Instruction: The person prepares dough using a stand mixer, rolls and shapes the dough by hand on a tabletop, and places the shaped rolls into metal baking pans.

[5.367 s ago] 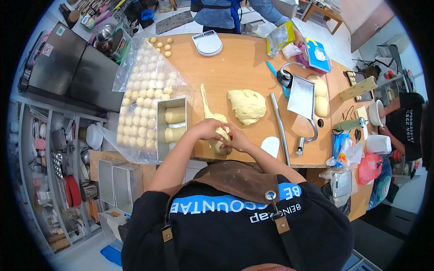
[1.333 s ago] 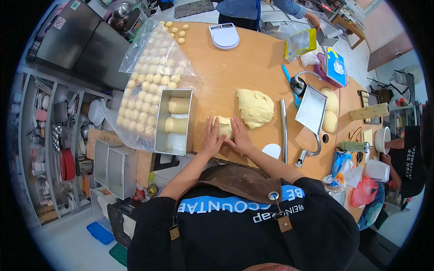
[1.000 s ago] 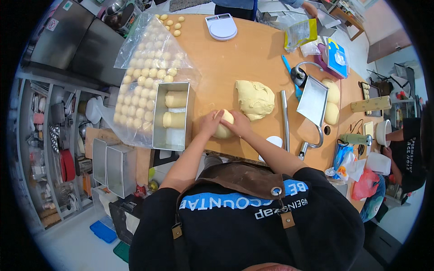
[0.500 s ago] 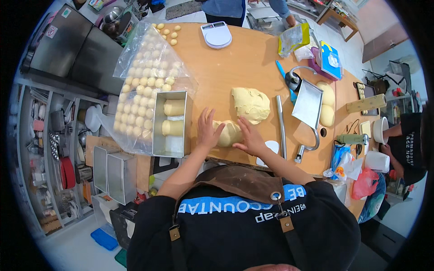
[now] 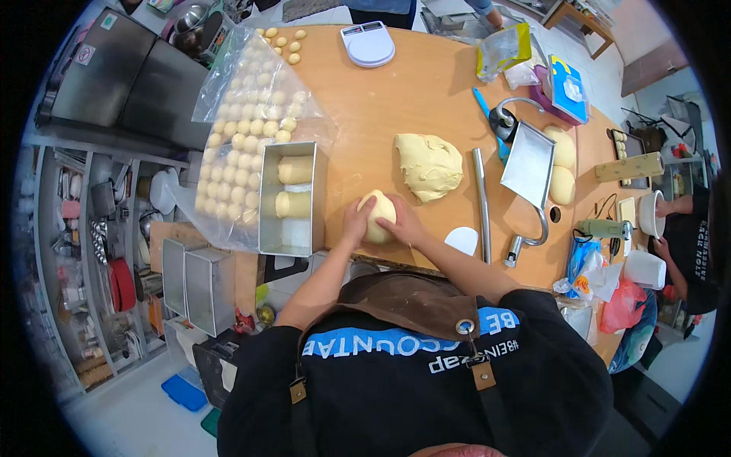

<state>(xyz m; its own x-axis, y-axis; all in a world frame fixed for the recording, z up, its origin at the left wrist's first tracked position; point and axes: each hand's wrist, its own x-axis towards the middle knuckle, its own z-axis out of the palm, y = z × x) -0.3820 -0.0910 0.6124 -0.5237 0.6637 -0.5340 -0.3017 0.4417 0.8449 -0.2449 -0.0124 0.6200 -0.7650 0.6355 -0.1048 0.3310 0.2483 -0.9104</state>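
Near the table's front edge, my left hand (image 5: 355, 223) and my right hand (image 5: 406, 225) are wrapped round a smooth piece of pale dough (image 5: 376, 216), one on each side. Just beyond them, to the right, lies a larger rough-topped lump of dough (image 5: 429, 167). A metal loaf pan (image 5: 308, 238) stands close to my left hand, with two rolled dough pieces (image 5: 294, 204) inside. Right of my right hand are a white dough scraper (image 5: 461, 240) and a long metal tube (image 5: 481, 202).
Many small dough balls (image 5: 244, 161) lie under a clear plastic sheet (image 5: 221, 84) at left. A white kitchen scale (image 5: 368, 44) sits at the far edge. To the right are a metal tray (image 5: 528, 166), a dough hook (image 5: 533, 236) and larger dough balls (image 5: 562, 185). Another person's hand (image 5: 664, 245) holds a white bowl (image 5: 649, 214).
My hands have come closer together and closed round the dough, which now stands taller and rounder between them. Before, they were spread with fingers apart at its sides.
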